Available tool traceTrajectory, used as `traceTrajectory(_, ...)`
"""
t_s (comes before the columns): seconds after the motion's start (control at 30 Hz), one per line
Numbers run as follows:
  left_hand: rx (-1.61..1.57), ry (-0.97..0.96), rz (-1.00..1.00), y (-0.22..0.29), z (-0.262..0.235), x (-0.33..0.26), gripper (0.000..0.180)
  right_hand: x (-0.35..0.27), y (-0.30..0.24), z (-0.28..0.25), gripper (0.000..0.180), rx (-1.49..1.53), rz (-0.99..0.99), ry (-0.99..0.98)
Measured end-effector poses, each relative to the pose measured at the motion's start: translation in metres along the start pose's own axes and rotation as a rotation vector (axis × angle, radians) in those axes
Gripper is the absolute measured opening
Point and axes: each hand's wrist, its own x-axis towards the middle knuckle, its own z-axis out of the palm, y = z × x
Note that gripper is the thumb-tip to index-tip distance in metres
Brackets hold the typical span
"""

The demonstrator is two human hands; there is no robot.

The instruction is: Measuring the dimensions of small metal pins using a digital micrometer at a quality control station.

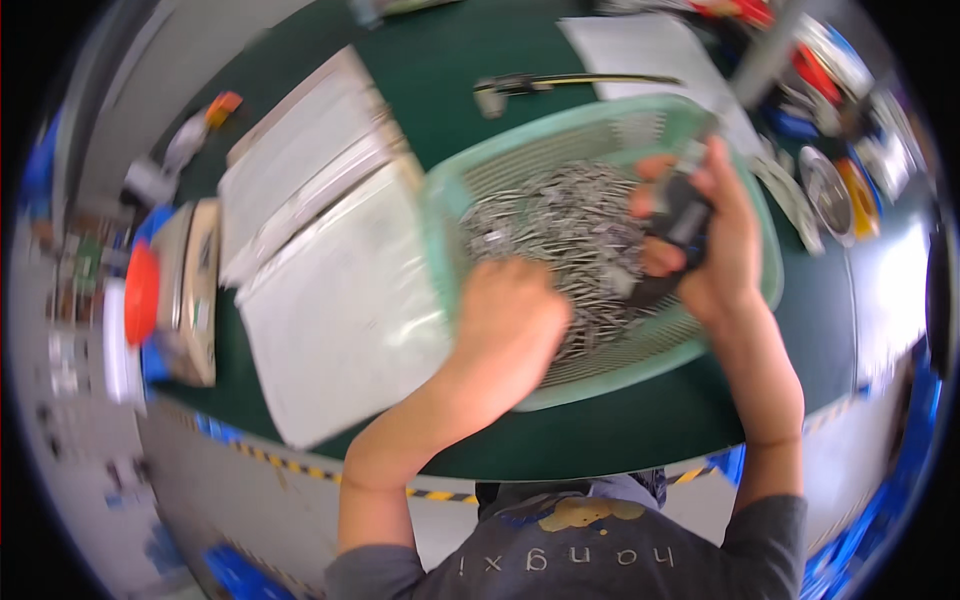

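Observation:
A light green plastic basket [600, 385] holds a heap of small, thin silver metal parts [560, 210]. Over the basket's near left part is my left hand [515, 310], its fingers curled down toward the heap. Whatever its fingertips may hold is hidden beneath the hand. At the basket's right side my right hand [735, 240] grips a black hand-held tool [682, 210] with a greyish upper end. Motion blur hides the tool's exact kind.
An open binder with sheets in clear sleeves [340, 300] lies left of the basket. Farther left stands a scale [200, 290] beside a red dish [141, 292]. Behind the basket lie a caliper [515, 85] and white paper [640, 50]. Tape rolls [828, 195] sit at right.

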Motion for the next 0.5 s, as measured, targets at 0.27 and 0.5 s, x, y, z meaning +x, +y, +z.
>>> traceTrajectory(0.27,-0.036,-0.057,-0.039,0.009,0.003,0.001,0.007,0.002,-0.003,-0.019,0.051,-0.029,-0.059,-0.171)
traceTrajectory(0.5,-0.032,-0.060,-0.039,0.011,0.002,0.001,0.004,0.006,-0.007,-0.032,0.049,-0.055,-0.036,-0.216)
